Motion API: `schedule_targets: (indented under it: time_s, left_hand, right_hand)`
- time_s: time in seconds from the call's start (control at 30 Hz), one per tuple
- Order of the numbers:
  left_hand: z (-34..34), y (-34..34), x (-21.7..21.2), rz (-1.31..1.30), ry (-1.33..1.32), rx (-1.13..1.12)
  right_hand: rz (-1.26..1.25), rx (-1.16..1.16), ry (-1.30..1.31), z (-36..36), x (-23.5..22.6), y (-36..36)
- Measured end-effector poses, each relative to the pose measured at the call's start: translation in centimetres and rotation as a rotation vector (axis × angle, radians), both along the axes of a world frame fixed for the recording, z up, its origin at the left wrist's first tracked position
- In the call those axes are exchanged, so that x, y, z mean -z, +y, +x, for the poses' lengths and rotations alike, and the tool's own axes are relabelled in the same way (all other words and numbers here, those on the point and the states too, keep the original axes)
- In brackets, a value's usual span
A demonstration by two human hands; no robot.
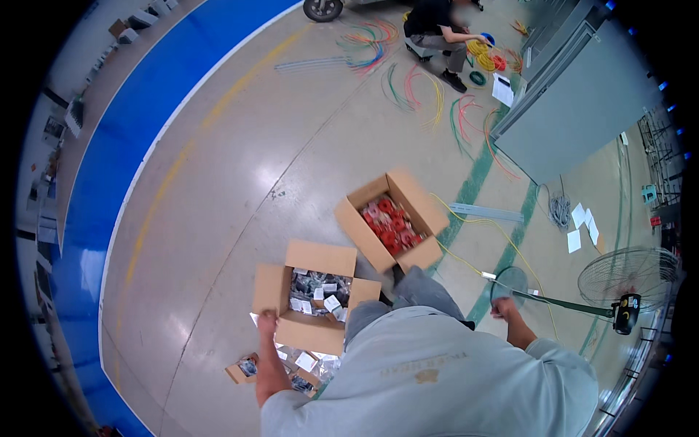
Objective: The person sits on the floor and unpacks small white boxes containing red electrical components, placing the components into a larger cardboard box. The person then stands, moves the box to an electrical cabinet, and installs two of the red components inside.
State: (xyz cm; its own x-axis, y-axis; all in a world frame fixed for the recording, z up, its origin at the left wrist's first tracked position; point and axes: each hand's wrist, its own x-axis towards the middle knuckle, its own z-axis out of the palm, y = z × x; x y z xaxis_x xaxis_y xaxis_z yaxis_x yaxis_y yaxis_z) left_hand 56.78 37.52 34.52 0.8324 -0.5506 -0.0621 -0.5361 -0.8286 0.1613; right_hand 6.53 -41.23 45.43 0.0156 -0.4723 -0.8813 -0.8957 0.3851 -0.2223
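Left box [312, 336] stands on the floor [196, 277], just left of the person's legs [429, 288], its flaps [322, 256] spread. At far left, near its lower corner, lies a small box [234, 373] with dark contents showing. The left hand [268, 323], fingers curled, is at the left box's lower left corner; I cannot tell whether its grip is closed on cardboard. This box's mouth points up; its long axis, barely the longer of 2, seems to run left to right, dipping slightly rightward. Inside are dark packs [306, 277] and white labels [331, 303]. The step in hand looks like handling this box; the next move would call for a sure hold on its wall. Just beyond it sits the right box [362, 235], mouth up, holding red parts [388, 237], its long axis slanting from upper left to lower right. The right hand [502, 307] is well apart from both, fingers curled; I cannot tell if its grip holds anything. Farther right stands a fan [626, 315].
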Motion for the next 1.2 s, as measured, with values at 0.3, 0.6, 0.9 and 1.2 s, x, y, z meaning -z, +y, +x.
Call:
schedule_targets:
  time_s: [0.3, 0.6, 0.9, 1.2]
  left_hand:
    - [27.2, -36.1, -14.0, -0.653, 0.521, -0.31]
    - [42.8, -36.4, -24.0, -0.621, 0.581, -0.451]
    - [30.9, -22.1, -8.0, -0.591, 0.706, -0.894]
    - [23.6, -26.1, 2.7, -0.196, 1.084, -0.584]
  right_hand:
    - [0.215, -0.269, -0.136, -1.5, -5.6, 3.1]
    - [-0.113, -0.14, -0.545, 47.0, 5.2, -11.8]
    - [0.025, -0.371, -0.599, 75.7, -2.4, -12.0]
    - [-0.016, -0.691, -0.217, 89.3, 0.0, -9.3]
